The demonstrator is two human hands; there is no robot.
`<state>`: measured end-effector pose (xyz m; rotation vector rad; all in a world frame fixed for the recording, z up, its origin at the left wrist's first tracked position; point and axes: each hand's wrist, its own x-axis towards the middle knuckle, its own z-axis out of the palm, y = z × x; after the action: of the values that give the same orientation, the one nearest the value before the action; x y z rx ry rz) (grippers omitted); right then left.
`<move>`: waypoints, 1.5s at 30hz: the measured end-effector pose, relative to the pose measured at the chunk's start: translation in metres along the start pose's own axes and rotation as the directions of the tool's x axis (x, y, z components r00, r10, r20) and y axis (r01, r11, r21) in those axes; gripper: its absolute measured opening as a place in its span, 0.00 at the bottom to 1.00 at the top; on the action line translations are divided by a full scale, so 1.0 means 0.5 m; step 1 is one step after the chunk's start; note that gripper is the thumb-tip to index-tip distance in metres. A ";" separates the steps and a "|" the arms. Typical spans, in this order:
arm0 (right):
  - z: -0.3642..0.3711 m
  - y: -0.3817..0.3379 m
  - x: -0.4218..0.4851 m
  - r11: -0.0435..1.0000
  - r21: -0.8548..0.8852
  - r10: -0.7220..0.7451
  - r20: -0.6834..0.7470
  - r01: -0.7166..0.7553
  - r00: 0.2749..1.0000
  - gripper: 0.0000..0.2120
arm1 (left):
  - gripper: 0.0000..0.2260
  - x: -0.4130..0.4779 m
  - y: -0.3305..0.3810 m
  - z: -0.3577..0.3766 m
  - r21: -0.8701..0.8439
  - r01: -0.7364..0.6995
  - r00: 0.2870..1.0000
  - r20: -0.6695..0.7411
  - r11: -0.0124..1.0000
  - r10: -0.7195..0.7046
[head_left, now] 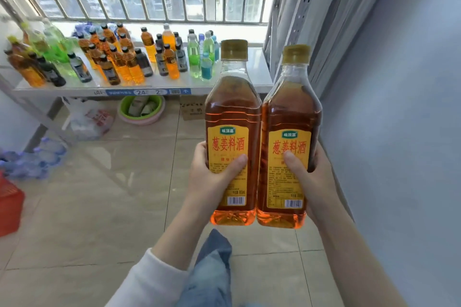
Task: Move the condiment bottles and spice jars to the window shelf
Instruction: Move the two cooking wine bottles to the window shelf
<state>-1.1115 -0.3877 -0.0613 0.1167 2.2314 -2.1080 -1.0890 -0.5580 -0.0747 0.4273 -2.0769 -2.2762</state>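
Note:
I hold two tall clear bottles of amber cooking wine upright and side by side in front of me, each with a gold cap and a yellow label. My left hand [212,177] grips the left bottle [233,117] around its lower half. My right hand [309,177] grips the right bottle [290,119] the same way. Both bottles are in the air, short of the window shelf [254,75], whose right end is bare metal. Several drink bottles [119,57] in orange, green, blue and dark colours crowd the shelf's left and middle.
A window with bars [149,0] runs behind the shelf. A blue-grey wall [399,132] and the rack's upright post [294,32] close off the right. Under the shelf sit a green basin [142,109], a plastic bag [92,119] and a cardboard box [192,107]. A red basket [10,202] stands at left on the tiled floor.

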 end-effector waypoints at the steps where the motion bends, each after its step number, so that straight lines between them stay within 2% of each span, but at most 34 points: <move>1: 0.010 -0.011 0.037 1.000 -0.005 -0.005 -0.003 0.005 1.000 0.29 | 0.31 0.038 0.011 -0.002 -0.001 -0.006 1.000 0.005 1.000 0.006; 7: 0.046 -0.064 0.256 0.999 -0.025 -0.043 -0.026 0.043 0.999 0.29 | 0.34 0.259 0.078 0.010 -0.021 -0.023 0.999 0.039 1.000 0.024; 11: 0.044 -0.072 0.391 0.999 -0.015 -0.036 -0.037 0.035 0.999 0.26 | 0.35 0.391 0.101 0.039 -0.047 -0.038 0.999 0.029 0.998 0.039; 14: 0.031 -0.081 0.508 0.999 -0.030 -0.040 -0.027 0.040 0.999 0.29 | 0.35 0.494 0.111 0.074 -0.046 -0.041 0.999 0.014 0.998 0.042; 20: -0.015 -0.124 0.756 0.997 -0.009 -0.072 0.101 0.073 0.992 0.30 | 0.36 0.692 0.158 0.167 -0.063 -0.066 0.996 -0.063 0.996 0.062; 24: -0.022 -0.175 0.900 0.999 0.012 -0.052 0.200 0.050 0.978 0.26 | 0.38 0.799 0.205 0.208 -0.051 -0.085 0.989 -0.128 0.995 0.078; 31: 0.039 -0.250 1.075 1.000 0.016 -0.029 0.320 0.025 0.947 0.32 | 0.32 0.922 0.275 0.191 -0.029 -0.110 0.959 -0.267 0.994 0.098; 37: 0.106 -0.303 1.165 0.997 0.069 -0.065 0.384 0.042 0.921 0.35 | 0.38 0.984 0.323 0.144 -0.019 -0.126 0.941 -0.318 0.992 0.113; 41: 0.160 -0.340 1.251 0.994 0.113 -0.042 0.439 -0.009 0.898 0.35 | 0.41 1.027 0.335 0.124 -0.049 -0.105 0.922 -0.380 0.993 0.079; 45: 0.214 -0.381 1.352 0.997 0.077 -0.036 0.481 -0.001 0.876 0.39 | 0.36 1.075 0.336 0.110 -0.068 -0.090 0.887 -0.460 0.994 0.049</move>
<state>-1.8037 -0.5004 0.0524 -0.3878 1.8622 -1.9519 -1.6450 -0.6334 -0.0028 0.7832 -1.7208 -1.9694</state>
